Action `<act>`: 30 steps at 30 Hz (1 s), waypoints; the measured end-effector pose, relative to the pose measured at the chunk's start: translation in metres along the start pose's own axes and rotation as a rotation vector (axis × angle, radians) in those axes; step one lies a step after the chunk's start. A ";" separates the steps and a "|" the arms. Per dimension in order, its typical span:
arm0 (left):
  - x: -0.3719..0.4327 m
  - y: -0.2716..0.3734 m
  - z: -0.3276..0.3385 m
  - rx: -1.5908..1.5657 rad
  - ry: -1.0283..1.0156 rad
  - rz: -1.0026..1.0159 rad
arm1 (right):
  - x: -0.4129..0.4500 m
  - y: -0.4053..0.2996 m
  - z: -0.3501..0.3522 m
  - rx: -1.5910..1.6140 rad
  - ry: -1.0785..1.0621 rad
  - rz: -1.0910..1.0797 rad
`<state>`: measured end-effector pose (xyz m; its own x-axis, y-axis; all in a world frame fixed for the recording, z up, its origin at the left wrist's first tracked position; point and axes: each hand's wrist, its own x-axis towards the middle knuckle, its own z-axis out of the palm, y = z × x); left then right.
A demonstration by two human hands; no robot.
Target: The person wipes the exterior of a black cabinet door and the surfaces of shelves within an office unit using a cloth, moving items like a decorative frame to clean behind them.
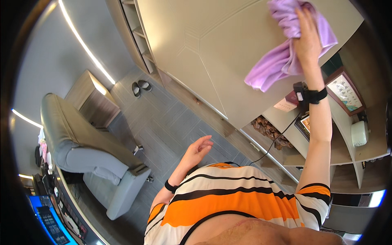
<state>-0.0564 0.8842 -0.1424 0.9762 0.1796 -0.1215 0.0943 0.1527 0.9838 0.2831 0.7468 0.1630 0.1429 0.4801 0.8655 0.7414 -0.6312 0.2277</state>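
Observation:
My right hand (309,43) is raised at the upper right and presses a bunched purple cloth (275,65) against a beige cabinet panel (196,67). The lower part of the cloth hangs loose to the left of my wrist, which wears a black strap with a small device. My left hand (197,151) hangs in front of my waist with its fingers slightly curled, holding nothing. A black band circles the left wrist.
Open shelves beside the panel hold a framed picture (346,92), a pale green container (359,133) and a brown carved piece (272,134). A grey armchair (92,153), black slippers (141,88) and a wooden cabinet (93,98) stand at left. A thin black cable runs from my right wrist.

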 end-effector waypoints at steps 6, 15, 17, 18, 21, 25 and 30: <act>0.003 0.011 -0.050 0.004 0.016 -0.003 | 0.069 -0.001 -0.018 -0.117 0.314 0.034; -0.038 0.007 -0.140 -0.181 -0.286 -0.180 | 0.084 0.013 0.008 -0.135 0.333 -0.024; -0.052 0.005 -0.158 -0.267 -0.278 -0.199 | 0.084 0.012 0.006 -0.169 0.312 -0.009; -0.059 0.010 -0.164 -0.289 -0.252 -0.242 | 0.083 0.011 0.006 -0.164 0.302 0.025; -0.078 0.031 -0.168 -0.401 -0.167 -0.266 | 0.084 0.006 0.006 -0.190 0.305 0.061; -0.090 0.048 -0.159 -0.739 0.117 -0.362 | 0.087 0.001 0.014 -0.192 0.379 0.047; -0.050 0.059 -0.186 -0.643 0.105 -0.223 | 0.094 -0.008 0.020 -0.255 0.416 0.072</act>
<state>-0.1358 1.0652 -0.1027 0.9198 0.1649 -0.3561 0.1249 0.7372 0.6641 0.3034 0.8092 0.2337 -0.1249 0.1783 0.9760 0.5475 -0.8080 0.2177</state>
